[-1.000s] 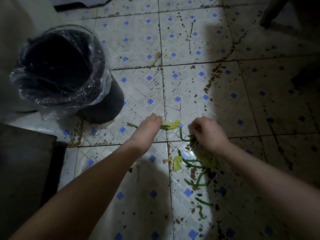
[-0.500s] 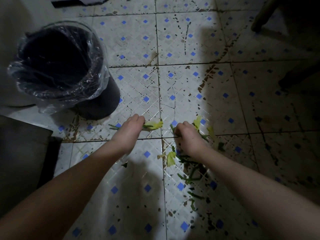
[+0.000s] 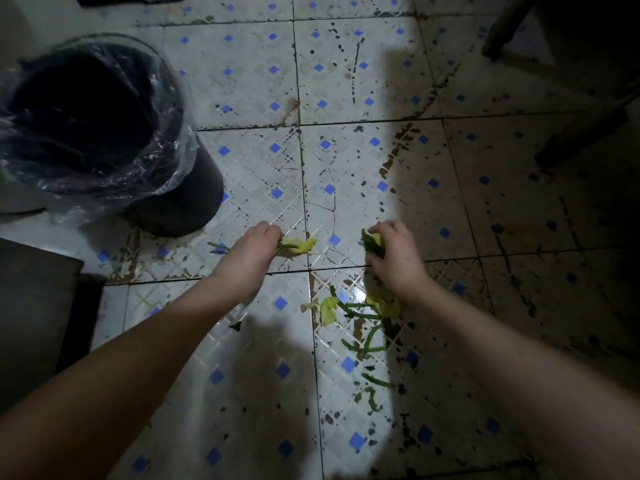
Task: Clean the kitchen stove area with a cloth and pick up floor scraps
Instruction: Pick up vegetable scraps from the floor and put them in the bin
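The left hand (image 3: 256, 244) pinches a leaf (image 3: 298, 245); the right hand (image 3: 394, 259) seemingly grips green scraps (image 3: 373, 243). Limp, they may slip before the upper-left bin (image 3: 180, 202).

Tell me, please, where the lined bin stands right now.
In the head view the lined bin stands on the tiled floor at upper left, just beyond and left of the left hand.

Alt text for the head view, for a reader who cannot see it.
On a stained tiled floor, the left hand holds a yellow-green leaf scrap and the right hand grips green leaf scraps. More green stems lie nearer; a bag-lined bin stands left.
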`<state>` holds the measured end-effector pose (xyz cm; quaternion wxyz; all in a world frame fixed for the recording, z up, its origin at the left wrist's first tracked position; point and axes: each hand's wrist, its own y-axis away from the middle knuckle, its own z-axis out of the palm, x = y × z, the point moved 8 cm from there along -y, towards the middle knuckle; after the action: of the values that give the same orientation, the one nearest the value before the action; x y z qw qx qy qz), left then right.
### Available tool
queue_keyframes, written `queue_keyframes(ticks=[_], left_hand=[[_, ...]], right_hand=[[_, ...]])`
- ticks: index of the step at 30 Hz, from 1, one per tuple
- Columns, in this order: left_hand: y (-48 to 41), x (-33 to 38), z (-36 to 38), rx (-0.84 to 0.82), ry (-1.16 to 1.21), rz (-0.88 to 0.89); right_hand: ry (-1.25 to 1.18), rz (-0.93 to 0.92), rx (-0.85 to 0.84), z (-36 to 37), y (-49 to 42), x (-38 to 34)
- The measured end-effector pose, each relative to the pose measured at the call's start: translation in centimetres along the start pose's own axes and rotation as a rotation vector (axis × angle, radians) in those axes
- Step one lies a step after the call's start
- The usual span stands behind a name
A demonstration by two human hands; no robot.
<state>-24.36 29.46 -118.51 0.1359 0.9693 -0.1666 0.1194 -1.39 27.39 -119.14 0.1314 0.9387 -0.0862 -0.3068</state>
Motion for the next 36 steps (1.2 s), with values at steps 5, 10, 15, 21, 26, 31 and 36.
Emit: queue_keyframes(ticks=[5,10,15,21,26,31,36], left_hand=[[-0.1,0.4,0.2,0.014,0.009,0.004],[-0.2,0.5,0.3,0.017,0.030,-0.002],[0.1,0.3,-0.3,0.029,0.046,-0.007],[0.9,-0.1,-1.3,0.032,0.028,0.029],[1.4,-0.3,-3.0,0.058,0.001,0.027],[2.0,-0.1,-5.0,0.077,-0.014,0.053],[3.1,0.7,-8.7,0.134,-0.021,0.035]], right_hand=[[0.209,-0.063,-0.110,1.6,0.4,0.3],[0.253,-0.110,-0.028,1.1,0.9,-0.4],[0.234,-0.136,-0.034,1.0,1.2,-1.0],[0.202,-0.115,-0.042,0.7,1.3,-1.3],[0.154,-0.105,0.026,-1.4,1.1,-2.3],[0.140,-0.166,0.064,-3.3,1.4,-4.8],[0.161,-0.242,0.090,-5.3,2.4,-7.9]])
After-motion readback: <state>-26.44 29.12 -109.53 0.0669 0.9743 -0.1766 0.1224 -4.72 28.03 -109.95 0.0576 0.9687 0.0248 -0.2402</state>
